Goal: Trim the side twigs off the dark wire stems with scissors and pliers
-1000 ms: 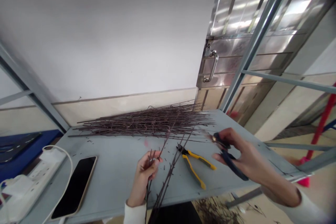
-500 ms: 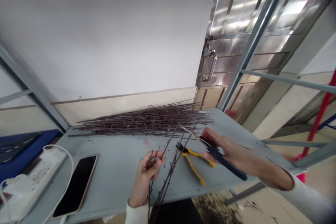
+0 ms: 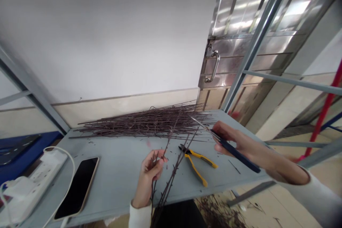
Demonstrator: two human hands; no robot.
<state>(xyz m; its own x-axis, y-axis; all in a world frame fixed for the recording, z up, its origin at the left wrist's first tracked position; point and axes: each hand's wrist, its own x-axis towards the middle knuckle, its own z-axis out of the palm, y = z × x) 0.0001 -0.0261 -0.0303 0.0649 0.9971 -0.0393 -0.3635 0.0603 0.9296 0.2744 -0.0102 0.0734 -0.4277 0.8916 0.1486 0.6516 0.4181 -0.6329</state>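
Observation:
My left hand is closed around a few thin dark twigs that run from below the table edge up toward the pile. My right hand grips dark-handled scissors with the blades pointing up-left toward the twig tips over the table. A large pile of dark twigs lies along the back of the grey table. Yellow-handled pliers lie on the table between my hands.
A black phone lies at the front left beside a white power strip with a white cable. Metal frame bars and a steel door with a handle stand at the right. Twig cuttings litter the floor below.
My right hand with the scissors has moved up and slightly right, with the blades now raised near the twig tips. My left hand keeps its hold on the twigs.

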